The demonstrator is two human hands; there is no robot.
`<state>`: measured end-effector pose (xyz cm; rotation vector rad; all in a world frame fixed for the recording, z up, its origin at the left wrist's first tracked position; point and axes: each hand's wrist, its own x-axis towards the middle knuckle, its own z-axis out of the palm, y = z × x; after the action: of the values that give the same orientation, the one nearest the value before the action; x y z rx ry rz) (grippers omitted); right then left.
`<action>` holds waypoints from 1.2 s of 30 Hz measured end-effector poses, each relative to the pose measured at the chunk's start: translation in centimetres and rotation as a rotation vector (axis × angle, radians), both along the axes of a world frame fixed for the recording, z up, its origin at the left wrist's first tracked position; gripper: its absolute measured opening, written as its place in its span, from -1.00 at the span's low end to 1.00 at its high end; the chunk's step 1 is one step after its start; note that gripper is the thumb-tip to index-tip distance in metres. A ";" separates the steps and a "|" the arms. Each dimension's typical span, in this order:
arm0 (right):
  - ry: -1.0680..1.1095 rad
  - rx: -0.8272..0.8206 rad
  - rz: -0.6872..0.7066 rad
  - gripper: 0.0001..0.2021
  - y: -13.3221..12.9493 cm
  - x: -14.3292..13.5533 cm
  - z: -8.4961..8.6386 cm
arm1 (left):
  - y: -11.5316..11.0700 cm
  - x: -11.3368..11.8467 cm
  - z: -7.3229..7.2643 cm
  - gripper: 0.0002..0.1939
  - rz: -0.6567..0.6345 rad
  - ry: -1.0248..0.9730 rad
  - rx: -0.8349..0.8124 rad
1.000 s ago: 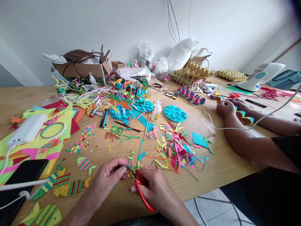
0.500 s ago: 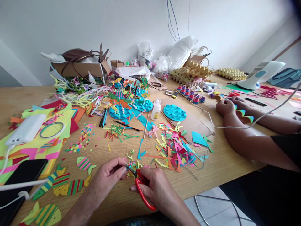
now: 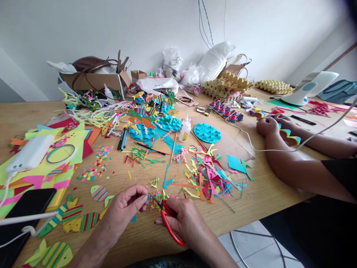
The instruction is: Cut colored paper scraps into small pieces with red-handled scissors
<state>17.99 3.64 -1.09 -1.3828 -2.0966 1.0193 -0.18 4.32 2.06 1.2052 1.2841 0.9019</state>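
Note:
My right hand [image 3: 181, 217] is wrapped round the red handles of a pair of scissors [image 3: 172, 231], whose dark blades point up and left. Close to the blade tips, my left hand [image 3: 129, 206] has thumb and forefinger pinched together; whatever is between them is too small to make out. A bit of blue paper [image 3: 134, 218] shows just below the left fingers. Small paper snippets [image 3: 156, 199] lie on the table behind the blades. Left of my left hand are striped paper fish, among them a pink-and-green one [image 3: 99, 194] and a red-and-green one [image 3: 89, 222].
Paper scraps [image 3: 208, 175] are heaped ahead to the right. A glue bottle [image 3: 185, 129] stands beside a blue egg-carton piece [image 3: 207, 133]. At left lie coloured sheets [image 3: 79, 147], a white power bank [image 3: 30, 152] and a black phone [image 3: 30, 219]. Another person's forearms [image 3: 281, 156] rest at right.
My left hand has drawn slightly left, away from the scissor tips, and the bit of blue paper now shows below it. My right hand with the scissors has barely moved.

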 end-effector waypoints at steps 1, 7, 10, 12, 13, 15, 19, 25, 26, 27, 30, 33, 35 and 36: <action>0.013 -0.018 0.002 -0.57 0.0 0.0 0.2 | 0.0 0.0 0.1 -0.90 0.013 -0.003 -0.004; 0.215 -0.157 -0.087 -0.68 0.2 -0.1 1.7 | -0.1 0.4 0.7 -0.91 0.075 -0.016 -0.095; 0.383 -0.187 -0.173 -0.82 0.7 -0.6 1.9 | -0.1 0.8 0.9 -0.91 0.044 -0.024 -0.123; 0.456 -0.185 -0.182 -0.86 1.0 -1.1 1.9 | -0.1 1.1 0.9 -0.90 0.030 -0.027 -0.128; 0.472 -0.183 -0.179 -0.86 1.1 -1.4 1.9 | -0.1 1.1 0.8 -0.90 0.023 -0.027 -0.124; 0.473 -0.175 -0.180 -0.86 1.3 -1.9 1.9 | 0.0 1.3 0.6 -0.90 -0.002 -0.024 -0.110; 0.441 -0.157 -0.198 -0.81 1.4 -2.4 1.9 | 0.1 1.3 0.1 -0.91 -0.058 -0.012 -0.077; 0.514 -0.210 -0.211 -0.79 1.5 -2.2 1.8 | 0.2 1.0 -0.3 -0.90 -0.078 0.016 -0.042; 0.532 -0.221 -0.211 -0.80 1.5 -2.2 1.9 | 0.2 1.0 -0.2 -0.89 -0.080 0.019 -0.041; 0.554 -0.234 -0.208 -0.80 1.5 -2.2 2.0 | 0.1 0.9 -0.2 -0.89 -0.083 0.018 -0.044; 0.633 -0.281 -0.200 -0.78 1.6 -2.3 2.3 | 0.1 0.9 0.1 -0.86 -0.087 0.008 -0.065; 0.678 -0.304 -0.198 -0.78 1.7 -2.4 2.4 | 0.1 0.9 0.4 -0.85 -0.067 -0.009 -0.079; 0.670 -0.296 -0.207 -0.79 1.7 -2.4 2.3 | 0.2 1.0 0.5 -0.85 -0.042 -0.016 -0.090; 0.658 -0.286 -0.213 -0.80 1.7 -2.3 2.2 | 0.2 1.0 0.5 -0.85 -0.032 -0.016 -0.090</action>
<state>15.67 5.34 1.13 -1.1435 -1.3377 1.4734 0.79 4.52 2.53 1.1426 1.2755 0.8201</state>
